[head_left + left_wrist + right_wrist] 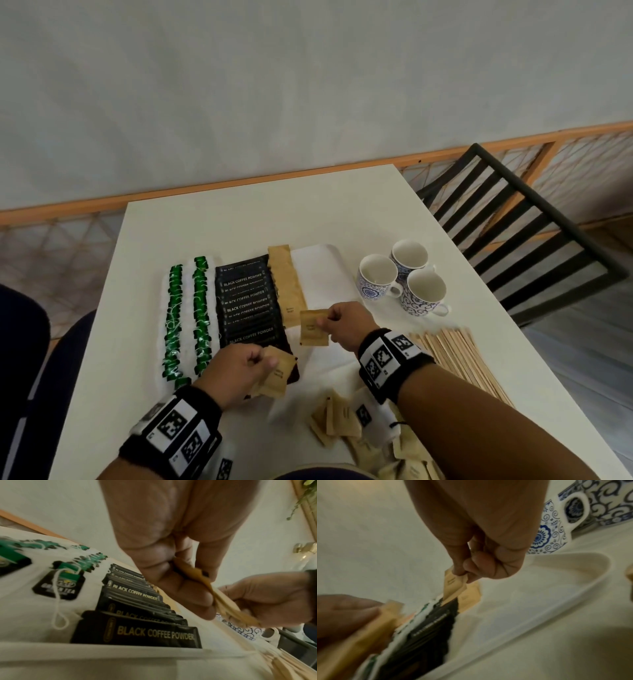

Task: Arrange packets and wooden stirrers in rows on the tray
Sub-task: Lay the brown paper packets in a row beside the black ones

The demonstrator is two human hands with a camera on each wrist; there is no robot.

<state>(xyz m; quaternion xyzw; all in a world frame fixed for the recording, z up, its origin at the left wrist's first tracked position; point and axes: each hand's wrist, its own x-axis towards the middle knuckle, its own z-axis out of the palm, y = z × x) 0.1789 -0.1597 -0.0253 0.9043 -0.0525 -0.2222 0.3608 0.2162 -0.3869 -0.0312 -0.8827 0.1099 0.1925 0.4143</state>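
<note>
Tray [329, 255]: tea bags [186, 315], coffee sachets [248, 308], brown row [286, 284] begun beside them. Right hand [346, 325] pinches one brown packet [313, 327] over the tray, likely next in row. Left hand [236, 371] pinches a spare stack [275, 375], probably as supply. Stirrers [459, 359] lie on the table, unplaced

Both hands curl in a pinching grip: left hand [239, 371] low, right hand [347, 323] raised.

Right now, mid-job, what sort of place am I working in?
Probably a hotel or café refreshment set-up, though I can't be sure: a white tray lined with rows of black coffee powder sachets and green tea bags, three blue-patterned ceramic cups, and wooden stirrers on a plain white table.
</note>
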